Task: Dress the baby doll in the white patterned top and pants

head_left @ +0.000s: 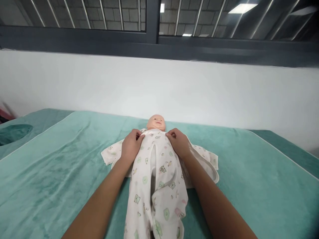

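Note:
A baby doll [156, 123] lies on its back, its head toward the wall. White printed baby pants [164, 179] are spread over its body, with the legs running down toward me. Under them a matching printed baby shirt [210, 161] shows, its sleeves stretched out to both sides. My left hand [132, 145] pinches the waistband's left corner near the doll's neck. At the other corner my right hand [178, 142] pinches the waistband in the same way. The doll's torso and limbs are hidden by the cloth.
A green plush cover [62, 166] lies under everything, creased at the left. Behind it rises a white wall [159, 89], with a dark-framed barred window [152, 39] above. A dark oval opening [15, 133] shows at the far left, beside a red object [5, 115].

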A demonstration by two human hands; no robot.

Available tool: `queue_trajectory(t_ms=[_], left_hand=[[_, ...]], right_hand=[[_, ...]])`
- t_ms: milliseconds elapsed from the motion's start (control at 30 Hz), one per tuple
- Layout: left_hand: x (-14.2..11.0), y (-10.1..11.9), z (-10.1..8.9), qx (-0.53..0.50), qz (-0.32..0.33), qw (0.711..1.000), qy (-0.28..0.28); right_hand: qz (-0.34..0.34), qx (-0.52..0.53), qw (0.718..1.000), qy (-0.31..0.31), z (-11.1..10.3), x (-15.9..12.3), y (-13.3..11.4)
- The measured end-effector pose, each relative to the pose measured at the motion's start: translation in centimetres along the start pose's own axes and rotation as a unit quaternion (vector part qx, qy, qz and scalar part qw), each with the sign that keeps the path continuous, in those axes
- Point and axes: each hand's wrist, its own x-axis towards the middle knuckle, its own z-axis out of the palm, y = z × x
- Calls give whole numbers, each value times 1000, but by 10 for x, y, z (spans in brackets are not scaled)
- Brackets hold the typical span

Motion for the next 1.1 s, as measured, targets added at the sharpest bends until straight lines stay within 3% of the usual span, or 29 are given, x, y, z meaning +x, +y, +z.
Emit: queue_trajectory(t_ms=[167,333,500,633,867,1100], left_hand=[[-16,-5,-6,-27,90,996,-1],[-21,-1,-19,-21,53,998,-24],[-22,-4,-34,-23,-20,986,-163],[-28,-1,-38,-103,-53,957,-266],[-40,9,-32,-291,-137,911,-256],[-43,2,-30,-345,-168,888,-252]], right_hand=[[-80,41,995,-52,-6,-7,13],[-40,77,986,-144,-29,-10,17],[-20,69,970,-234,-48,-13,13],[-48,90,950,-294,-54,-11,16],[-71,111,944,-302,-51,-9,14],[-75,131,953,-262,-47,-12,18]])
